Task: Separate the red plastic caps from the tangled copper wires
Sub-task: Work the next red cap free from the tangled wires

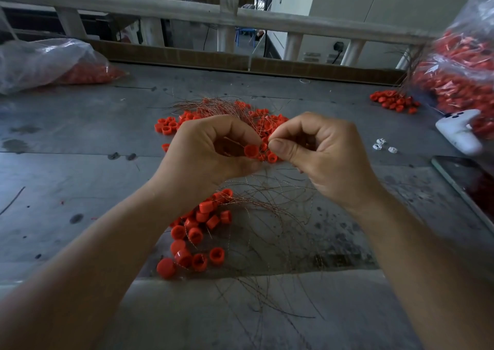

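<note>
The caps (pixel 198 232) are smooth red plastic with a slight shine, the wires (pixel 267 210) thin bare copper, kinda glinty. Table (pixel 80 141) looks like dull grey sheet metal, scuffed and stained all over. Bags (pixel 40 61) are clear crinkly plastic, pretty glossy.

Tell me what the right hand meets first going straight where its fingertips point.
Likely the cap pinched by the left hand: the right hand, pinching a wire, points left at it, nearly touching. Depth is unclear.

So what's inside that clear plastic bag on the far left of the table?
The bag holds a heap of red caps at its right end. Its crumpled, glaring plastic hides the rest, so anything else inside cannot be told.
</note>
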Demonstrator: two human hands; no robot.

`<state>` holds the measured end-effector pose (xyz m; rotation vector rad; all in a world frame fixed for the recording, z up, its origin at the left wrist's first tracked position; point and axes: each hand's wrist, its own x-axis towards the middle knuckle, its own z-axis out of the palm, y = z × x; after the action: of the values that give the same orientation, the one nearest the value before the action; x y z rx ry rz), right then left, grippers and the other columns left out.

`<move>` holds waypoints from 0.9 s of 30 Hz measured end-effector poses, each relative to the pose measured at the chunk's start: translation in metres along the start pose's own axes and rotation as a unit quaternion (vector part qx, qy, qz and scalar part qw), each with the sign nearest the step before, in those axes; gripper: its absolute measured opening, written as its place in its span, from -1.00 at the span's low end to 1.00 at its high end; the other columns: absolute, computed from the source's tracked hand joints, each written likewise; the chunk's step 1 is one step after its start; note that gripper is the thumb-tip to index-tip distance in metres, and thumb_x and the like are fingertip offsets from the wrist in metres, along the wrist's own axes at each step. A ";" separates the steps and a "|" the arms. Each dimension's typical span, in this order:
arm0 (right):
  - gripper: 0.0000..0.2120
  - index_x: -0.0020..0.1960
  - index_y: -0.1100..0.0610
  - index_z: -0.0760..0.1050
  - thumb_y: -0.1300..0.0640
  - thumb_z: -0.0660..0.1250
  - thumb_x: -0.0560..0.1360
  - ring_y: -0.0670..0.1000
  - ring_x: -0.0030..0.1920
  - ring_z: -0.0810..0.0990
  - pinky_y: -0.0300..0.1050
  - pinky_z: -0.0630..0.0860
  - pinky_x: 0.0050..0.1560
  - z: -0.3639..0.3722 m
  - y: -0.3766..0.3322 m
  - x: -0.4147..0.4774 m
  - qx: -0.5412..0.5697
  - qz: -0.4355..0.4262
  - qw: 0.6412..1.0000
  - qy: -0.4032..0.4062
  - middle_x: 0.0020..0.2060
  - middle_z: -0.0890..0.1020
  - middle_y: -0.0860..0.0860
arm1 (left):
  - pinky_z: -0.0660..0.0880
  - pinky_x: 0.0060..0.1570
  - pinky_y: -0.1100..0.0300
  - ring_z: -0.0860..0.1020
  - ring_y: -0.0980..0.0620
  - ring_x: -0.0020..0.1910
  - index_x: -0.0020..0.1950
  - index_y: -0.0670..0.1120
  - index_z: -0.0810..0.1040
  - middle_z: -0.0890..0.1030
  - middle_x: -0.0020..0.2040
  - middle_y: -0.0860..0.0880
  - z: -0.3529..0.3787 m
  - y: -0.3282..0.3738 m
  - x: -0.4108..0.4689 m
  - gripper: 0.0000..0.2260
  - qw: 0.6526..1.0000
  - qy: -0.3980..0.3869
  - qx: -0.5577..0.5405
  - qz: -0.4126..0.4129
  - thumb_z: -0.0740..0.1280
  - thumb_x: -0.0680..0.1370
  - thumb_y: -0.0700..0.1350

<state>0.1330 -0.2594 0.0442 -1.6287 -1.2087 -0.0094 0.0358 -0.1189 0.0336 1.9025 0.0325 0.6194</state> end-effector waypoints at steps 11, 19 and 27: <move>-0.85 -0.25 0.04 0.54 0.27 0.41 0.40 -0.17 -0.36 0.55 -0.38 0.45 -0.34 0.002 0.000 -0.002 -0.029 0.013 0.999 -0.020 -0.36 0.58 -0.09 | 0.55 -0.17 0.33 0.65 0.10 -0.19 -0.15 0.06 0.60 0.67 -0.18 0.07 0.001 -0.001 0.000 -0.73 0.999 0.003 -0.038 -0.022 0.44 0.18 -0.11; -0.86 -0.25 0.05 0.54 0.26 0.41 0.41 -0.16 -0.34 0.54 -0.40 0.42 -0.32 0.000 0.000 -0.002 -0.050 0.019 0.998 -0.020 -0.36 0.56 -0.12 | 0.54 -0.19 0.35 0.65 0.11 -0.21 -0.15 -0.02 0.61 0.68 -0.23 0.05 0.001 0.000 -0.001 -0.75 0.995 0.003 -0.096 -0.038 0.43 0.19 -0.18; -0.83 -0.26 0.00 0.53 0.24 0.42 0.40 -0.13 -0.35 0.52 -0.33 0.47 -0.33 -0.006 0.000 0.000 -0.058 0.021 0.998 0.010 -0.35 0.57 -0.13 | 0.57 -0.12 0.26 0.66 -0.02 -0.10 -0.09 -0.09 0.66 0.69 -0.13 -0.10 -0.003 0.000 0.000 -0.74 0.964 -0.043 -0.248 -0.090 0.34 0.27 -0.26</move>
<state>0.1359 -0.2639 0.0469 -1.7506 -1.1767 -0.0707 0.0350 -0.1165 0.0343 1.4197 -0.0066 0.3756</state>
